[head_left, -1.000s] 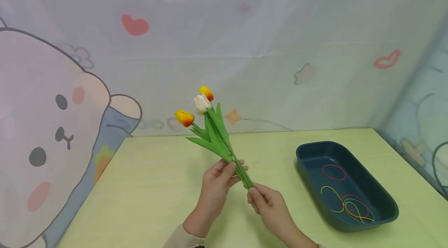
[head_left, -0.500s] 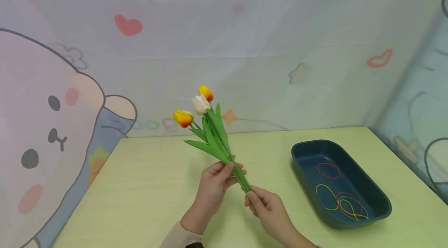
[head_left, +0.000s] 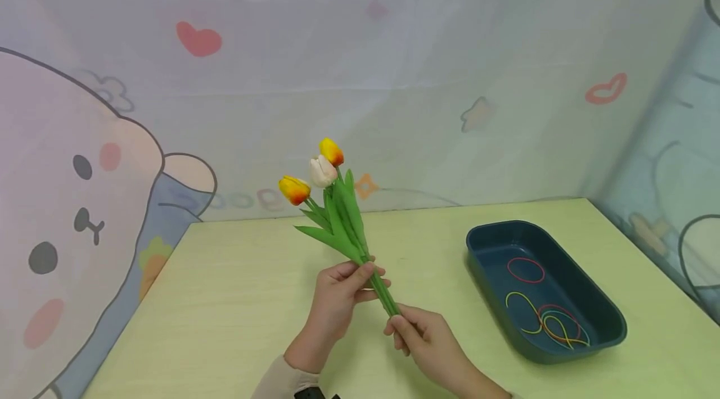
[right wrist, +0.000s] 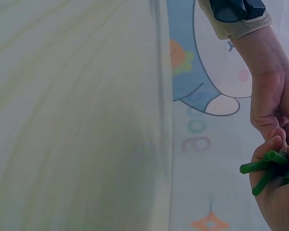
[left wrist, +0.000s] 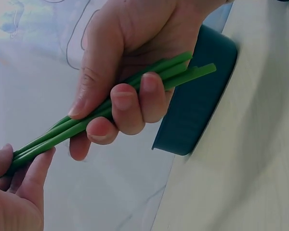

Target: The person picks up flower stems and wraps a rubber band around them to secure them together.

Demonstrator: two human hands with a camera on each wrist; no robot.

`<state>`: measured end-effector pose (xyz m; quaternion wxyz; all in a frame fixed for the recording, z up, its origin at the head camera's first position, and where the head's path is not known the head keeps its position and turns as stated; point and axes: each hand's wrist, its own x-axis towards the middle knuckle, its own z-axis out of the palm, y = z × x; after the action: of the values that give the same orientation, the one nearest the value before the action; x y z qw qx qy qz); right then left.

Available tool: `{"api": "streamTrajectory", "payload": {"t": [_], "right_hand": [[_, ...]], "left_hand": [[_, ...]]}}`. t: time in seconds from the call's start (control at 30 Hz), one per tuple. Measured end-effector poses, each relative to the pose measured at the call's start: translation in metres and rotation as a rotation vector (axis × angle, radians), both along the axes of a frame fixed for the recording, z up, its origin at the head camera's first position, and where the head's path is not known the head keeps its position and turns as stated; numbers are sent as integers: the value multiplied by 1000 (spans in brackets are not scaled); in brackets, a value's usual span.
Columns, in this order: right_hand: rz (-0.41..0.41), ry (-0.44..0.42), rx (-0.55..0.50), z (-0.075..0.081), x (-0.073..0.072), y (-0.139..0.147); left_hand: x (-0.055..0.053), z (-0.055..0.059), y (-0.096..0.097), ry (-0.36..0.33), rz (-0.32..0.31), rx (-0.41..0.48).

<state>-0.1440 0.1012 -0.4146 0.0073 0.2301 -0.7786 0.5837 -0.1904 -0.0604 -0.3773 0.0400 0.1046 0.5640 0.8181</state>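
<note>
A bunch of tulips leans up and to the left above the table, with two yellow-orange blooms and a white one between them. Just under the leaves, my left hand pinches the stems between thumb and fingers. Lower down, near the cut ends, my right hand grips the same stems. In the left wrist view, the fingers of the right hand curl round the green stems, whose ends stick out past them. The right wrist view shows several stem ends poking from the grip.
A dark blue tray stands on the table at the right. Inside it lie several rubber bands, among them a red one apart from a tangled yellow, red and teal group. A printed cloth hangs behind the table.
Both hands still hold the tulips, which stand slightly more upright. The hands have shifted a little down and left in the view. The whole scene has drifted left as the head view turned.
</note>
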Motion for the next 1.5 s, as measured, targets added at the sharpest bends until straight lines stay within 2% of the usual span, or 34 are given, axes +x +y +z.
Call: {"api": "streamTrajectory", "payload": {"t": [0.13, 0.37, 0.47, 0.63, 0.87, 0.97, 1.2, 1.37, 1.5], "right_hand": [[1, 28, 44, -1, 0, 2], [11, -16, 97, -2, -3, 6], [19, -23, 133, 1, -4, 9], [31, -45, 164, 8, -3, 14], [66, -94, 190, 18, -3, 22], [39, -74, 222, 24, -3, 29], [-97, 62, 308, 45, -4, 62], [-168, 63, 321, 61, -12, 103], [-227, 49, 388, 62, -19, 140]], "left_hand": [[-1, -1, -2, -1, -6, -16], [-3, 3, -6, -32, -8, -132], [-3, 3, -9, -53, -15, -155], [-3, 3, -9, -67, -28, -115], [-2, -1, -5, -59, 12, -65], [-3, -1, -4, -41, 46, -51], [-3, 1, -9, -24, 113, -19], [-2, 4, -10, -5, 139, 11], [-3, 5, -11, 16, 148, 18]]}}
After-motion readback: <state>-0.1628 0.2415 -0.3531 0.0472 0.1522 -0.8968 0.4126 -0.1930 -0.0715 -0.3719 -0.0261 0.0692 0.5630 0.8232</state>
